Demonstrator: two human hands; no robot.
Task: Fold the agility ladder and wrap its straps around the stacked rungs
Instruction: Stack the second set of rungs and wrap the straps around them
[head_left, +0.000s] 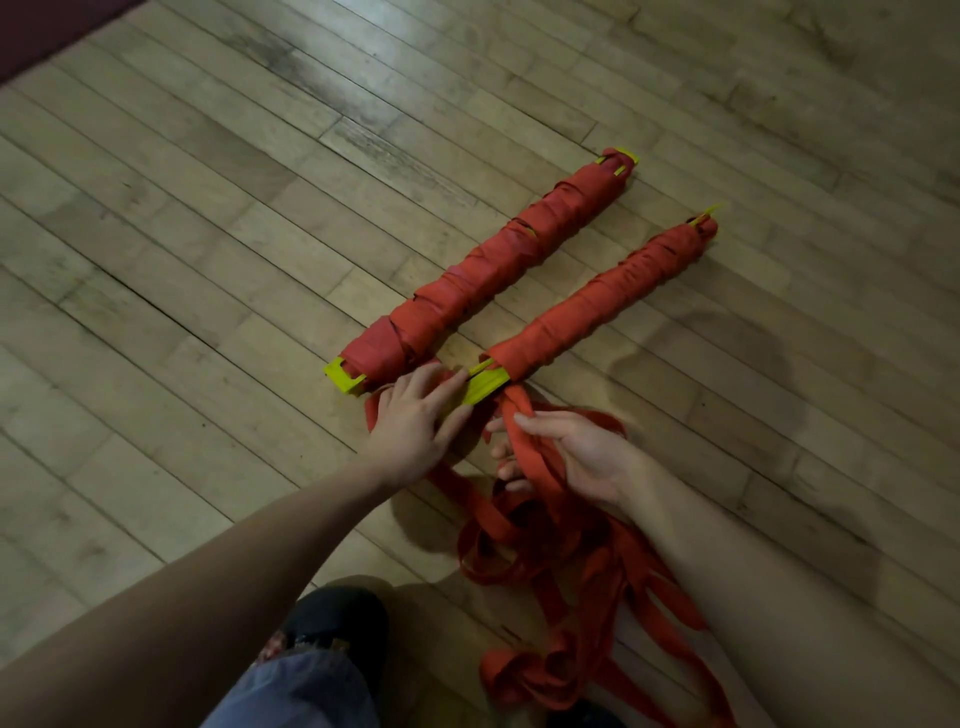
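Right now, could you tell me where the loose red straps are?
The loose red straps lie piled on the wooden floor, lower right of the head view, trailing from the right hand near the thinner wrapped bundle.

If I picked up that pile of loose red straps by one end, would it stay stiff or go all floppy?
Probably floppy: the loose red straps lie in soft loops and curls on the wooden floor, and they drape limply from the right hand. They likely tangle too, since many loops overlap. They look thin and flat, so probably light.
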